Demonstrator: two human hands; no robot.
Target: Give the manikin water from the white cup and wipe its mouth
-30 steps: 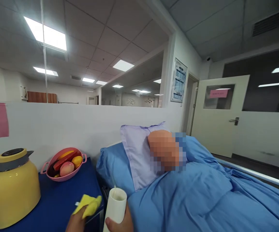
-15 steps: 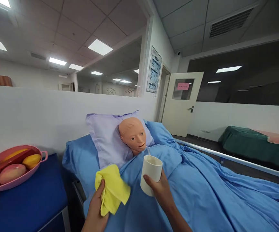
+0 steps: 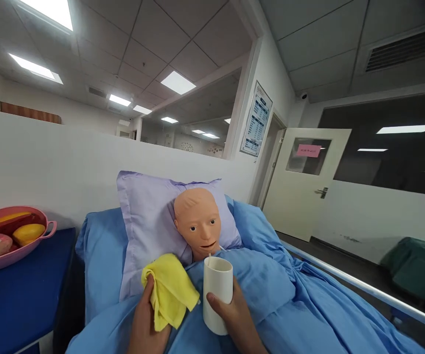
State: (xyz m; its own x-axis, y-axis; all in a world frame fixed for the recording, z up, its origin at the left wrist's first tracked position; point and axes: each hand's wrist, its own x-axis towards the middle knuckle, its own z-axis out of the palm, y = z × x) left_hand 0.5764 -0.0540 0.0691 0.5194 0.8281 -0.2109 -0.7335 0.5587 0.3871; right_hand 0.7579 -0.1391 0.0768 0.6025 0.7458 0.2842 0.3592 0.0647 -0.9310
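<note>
A yellow cloth (image 3: 170, 290) is gripped in my left hand (image 3: 148, 314), its folds hanging over the fingers. My right hand (image 3: 232, 314) wraps round a white cup (image 3: 217, 295), which stands nearly upright. A thin straw (image 3: 210, 255) pokes out at the cup's rim, just below the chin of a manikin head (image 3: 197, 221). Between straw and mouth there is a small gap. The head rests on a lilac pillow (image 3: 146, 221), and a blue quilt (image 3: 289, 305) covers the body below it.
On the left, a pink basket (image 3: 24, 253) of fruit stands on a blue bedside cabinet (image 3: 20, 295). A bed rail (image 3: 363, 285) runs along the right side. Beyond it are an open door (image 3: 304, 196) and a green-covered surface (image 3: 414, 270). A white wall (image 3: 79, 162) stands behind the pillow.
The view has turned left and tilted. The cup has shifted left and lower beneath the manikin's chin and stands more upright; the straw sits away from the mouth. The left hand still holds the cloth.
</note>
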